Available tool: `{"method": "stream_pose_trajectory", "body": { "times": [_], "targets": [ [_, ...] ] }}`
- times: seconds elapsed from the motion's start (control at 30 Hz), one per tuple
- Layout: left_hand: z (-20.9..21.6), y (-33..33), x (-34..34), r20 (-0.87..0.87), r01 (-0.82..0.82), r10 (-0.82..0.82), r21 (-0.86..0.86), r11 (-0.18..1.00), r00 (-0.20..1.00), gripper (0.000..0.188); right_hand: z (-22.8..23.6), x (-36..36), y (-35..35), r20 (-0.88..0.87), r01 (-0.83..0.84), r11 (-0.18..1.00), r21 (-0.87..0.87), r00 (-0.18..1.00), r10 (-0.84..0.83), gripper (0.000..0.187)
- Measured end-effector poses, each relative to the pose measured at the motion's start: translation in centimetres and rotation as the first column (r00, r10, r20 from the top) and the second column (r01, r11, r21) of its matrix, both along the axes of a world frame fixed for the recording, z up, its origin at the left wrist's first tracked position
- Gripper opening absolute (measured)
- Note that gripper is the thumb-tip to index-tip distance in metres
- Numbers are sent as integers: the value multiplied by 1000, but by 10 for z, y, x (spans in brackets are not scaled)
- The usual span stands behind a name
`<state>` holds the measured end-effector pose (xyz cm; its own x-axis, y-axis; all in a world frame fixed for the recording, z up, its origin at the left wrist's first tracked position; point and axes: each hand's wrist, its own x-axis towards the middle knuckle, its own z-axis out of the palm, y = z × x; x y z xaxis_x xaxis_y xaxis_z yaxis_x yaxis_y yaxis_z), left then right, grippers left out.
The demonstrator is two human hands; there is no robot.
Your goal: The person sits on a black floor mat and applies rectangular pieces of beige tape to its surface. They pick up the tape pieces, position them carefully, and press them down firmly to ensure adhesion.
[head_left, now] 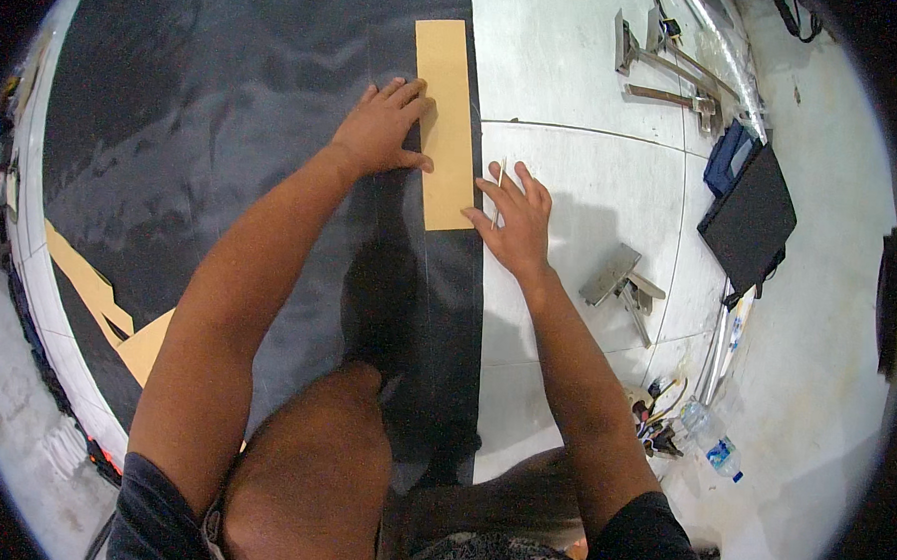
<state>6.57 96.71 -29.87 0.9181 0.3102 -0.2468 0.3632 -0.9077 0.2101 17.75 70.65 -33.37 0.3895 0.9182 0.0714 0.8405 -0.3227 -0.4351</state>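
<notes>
A long tan cardboard rectangle (447,130) lies upright in the view near the right edge of a large black sheet of material (276,102). My left hand (383,127) rests with fingers spread on the sheet, its fingertips and thumb touching the cardboard's left edge. By the lower right of the cardboard, my right hand (516,218) has a thin pale stick (501,177) between its fingers; whether it is a pen or pencil I cannot tell. The right thumb and index fingertip reach the cardboard's right edge. Faint straight lines run along the black sheet.
Tan cardboard pieces (93,280) lie at the left. Rightward on white tiles are a metal tool (624,283), a hammer (704,109), a black flat case (751,218), a plastic bottle (712,440) and small tools. My bent knee (311,454) is over the sheet's near part.
</notes>
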Motion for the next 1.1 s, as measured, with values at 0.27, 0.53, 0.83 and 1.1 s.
{"method": "stream_pose_trajectory", "body": {
  "times": [0.27,0.53,0.83,1.1],
  "targets": [
    [9,-9,3,-5,-14,14,-6,1000,1000,91,4,0,3,-22,2,1000,-5,1000,-3,47],
    [15,-36,11,-46,89,-81,212,973,996,51,7,0,5,-35,-17,1000,-5,999,17,49],
    [15,-71,25,0,59,-60,220,974,998,35,7,2,2,-15,-10,1000,-15,1000,10,46],
    [-1,-96,27,-28,-8,10,84,996,1000,50,6,1,-1,1,-21,999,-31,1000,21,46]
  ]
}}
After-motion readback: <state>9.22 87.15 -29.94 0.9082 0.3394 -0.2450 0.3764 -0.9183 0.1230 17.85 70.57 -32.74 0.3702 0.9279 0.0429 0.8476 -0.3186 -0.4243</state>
